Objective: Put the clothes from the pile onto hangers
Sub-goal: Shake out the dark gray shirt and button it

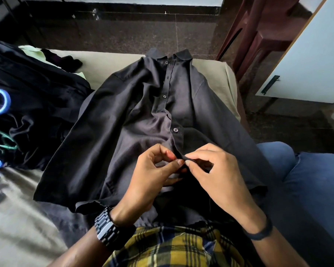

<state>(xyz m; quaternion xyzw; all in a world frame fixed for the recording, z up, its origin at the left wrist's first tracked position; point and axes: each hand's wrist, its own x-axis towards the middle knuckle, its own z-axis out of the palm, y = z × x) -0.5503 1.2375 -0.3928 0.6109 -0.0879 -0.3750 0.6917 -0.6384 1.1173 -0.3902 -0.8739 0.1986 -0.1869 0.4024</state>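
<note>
A dark grey button-up shirt (135, 116) lies spread on the bed in front of me, collar at the far end and its upper buttons fastened. My left hand (152, 180) and my right hand (216, 174) meet at the lower part of the button placket. Both pinch the fabric edge there between thumb and fingertips. A pile of black clothes (37, 97) sits at the left. Blue hangers (0, 102) and a green hanger (6, 141) lie against that pile at the left edge.
The bed (17, 218) has a beige sheet. A pale green cloth (35, 53) lies behind the pile. A dark red plastic chair (258, 35) and a white cabinet (316, 60) stand on the dark floor at the right. My jeans-clad knee (307, 180) is at the right.
</note>
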